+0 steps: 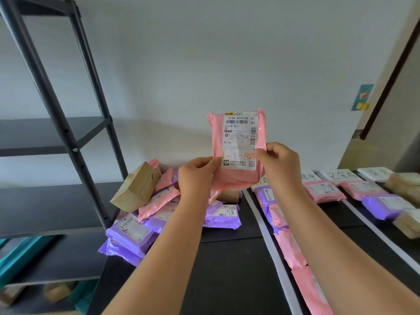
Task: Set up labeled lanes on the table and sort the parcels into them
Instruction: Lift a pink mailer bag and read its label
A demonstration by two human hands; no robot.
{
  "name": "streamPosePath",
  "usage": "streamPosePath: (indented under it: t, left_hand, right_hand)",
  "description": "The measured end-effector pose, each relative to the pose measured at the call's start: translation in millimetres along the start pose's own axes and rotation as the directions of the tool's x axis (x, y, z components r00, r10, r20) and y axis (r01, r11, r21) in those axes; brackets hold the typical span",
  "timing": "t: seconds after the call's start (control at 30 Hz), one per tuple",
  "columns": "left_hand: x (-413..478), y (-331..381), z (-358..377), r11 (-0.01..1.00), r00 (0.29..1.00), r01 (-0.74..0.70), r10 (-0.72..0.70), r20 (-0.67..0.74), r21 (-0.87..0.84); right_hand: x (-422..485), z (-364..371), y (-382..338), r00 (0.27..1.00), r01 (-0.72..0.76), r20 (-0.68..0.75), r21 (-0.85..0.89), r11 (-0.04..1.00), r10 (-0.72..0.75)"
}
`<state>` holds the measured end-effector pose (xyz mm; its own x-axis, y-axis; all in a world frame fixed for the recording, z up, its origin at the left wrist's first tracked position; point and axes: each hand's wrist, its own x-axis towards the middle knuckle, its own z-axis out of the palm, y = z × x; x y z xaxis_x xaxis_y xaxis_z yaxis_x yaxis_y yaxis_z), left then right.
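Both hands are up in front of the white wall, holding a pink plastic mailer [237,176] upright between them. The left hand [195,172] pinches its lower left edge between thumb and fingers, and the right hand [278,163] grips the lower right edge the same way. The mailer is thin, glossy and crinkled, with a rectangular white shipping label [239,139] on its face, printed with barcodes and marked in red handwriting near the bottom.

Below it, on the black table [227,269], a loose heap of unsorted parcels [141,219] sits at the far left corner: soft purple and pink poly bags piled over one another, with a tilted brown cardboard box [136,187] resting on top. White tape strips [270,246] run from the far edge toward the near edge, dividing the right part of the surface into lanes. White paper lane labels [341,176] with handwritten characters lie along the far edge, and flat pink and purple sorted parcels [325,189] lie in the lanes beneath them. A black metal shelving rack [68,133] stands just left of the table.
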<state>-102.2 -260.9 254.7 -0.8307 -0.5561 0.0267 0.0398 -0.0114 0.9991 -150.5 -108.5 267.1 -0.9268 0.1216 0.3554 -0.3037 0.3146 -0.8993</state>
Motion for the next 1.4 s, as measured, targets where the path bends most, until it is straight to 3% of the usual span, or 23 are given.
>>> streamPosePath:
  t: [0.27,0.7,1.4]
  left_hand:
    - [-28,10,-15,0.981,0.999,0.016,-0.007,0.047,-0.195]
    - [-59,19,-20,0.979,0.985,-0.108,0.129,0.118,-0.175]
    - [-82,55,-26,0.934,0.988,-0.105,0.136,0.068,-0.341]
  right_hand:
    - [-27,-23,-8,0.999,-0.035,0.028,0.146,0.989,0.032]
    - [-51,-53,-29,0.995,0.086,-0.056,0.168,0.982,-0.077]
    - [-68,-63,-45,0.99,0.135,-0.005,0.257,0.957,-0.139]
